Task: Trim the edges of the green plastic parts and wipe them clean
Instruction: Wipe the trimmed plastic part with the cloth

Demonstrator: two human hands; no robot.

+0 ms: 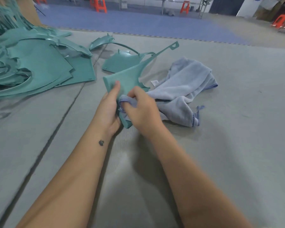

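My left hand [107, 111] grips a green plastic part [127, 78] by its lower left edge, thumb on its face. The part is flat and curved, with a long thin arm reaching up and right to a small tab. My right hand [143, 109] is closed on a bunched corner of a light blue cloth [186, 86] and presses it against the part's lower edge. The rest of the cloth trails right over the grey mat. A second green part [120, 60] lies just behind the held one.
A big heap of green plastic parts [33, 63] fills the left side of the grey floor mat [237, 129]. A dark seam in the mat runs diagonally at left. Beyond the mat's far edge lie blue flooring and orange stools [98, 4].
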